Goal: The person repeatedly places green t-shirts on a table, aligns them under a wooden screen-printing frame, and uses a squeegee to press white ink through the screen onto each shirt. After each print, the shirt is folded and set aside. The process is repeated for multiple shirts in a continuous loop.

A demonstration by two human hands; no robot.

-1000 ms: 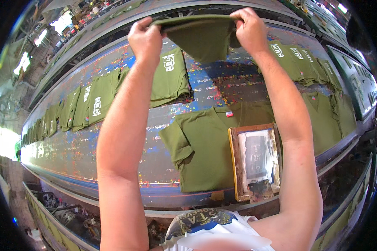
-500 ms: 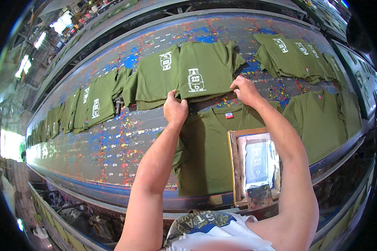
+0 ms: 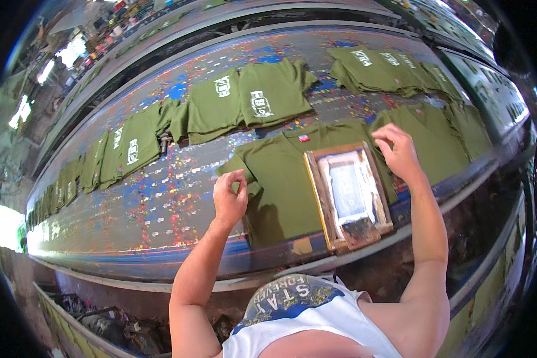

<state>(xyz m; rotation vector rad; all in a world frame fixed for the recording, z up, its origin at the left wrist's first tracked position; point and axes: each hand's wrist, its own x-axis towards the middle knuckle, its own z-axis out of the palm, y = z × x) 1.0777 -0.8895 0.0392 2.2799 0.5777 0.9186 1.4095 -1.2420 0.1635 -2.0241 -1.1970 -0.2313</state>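
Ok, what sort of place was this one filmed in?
Probably a screen-printing workshop: a wooden-framed screen lies on a green shirt, other shirts bear white prints, and the long table is speckled with colour.

Green shirt (image 3: pixel 283 194) partly hidden beneath framed screen (image 3: pixel 347 190)

From the person's head, one fisheye view looks steeply down, near above the left hand (image 3: pixel 230 197) and right hand (image 3: pixel 398 152). It faces forward across the long table (image 3: pixel 107 224), whose edges bow
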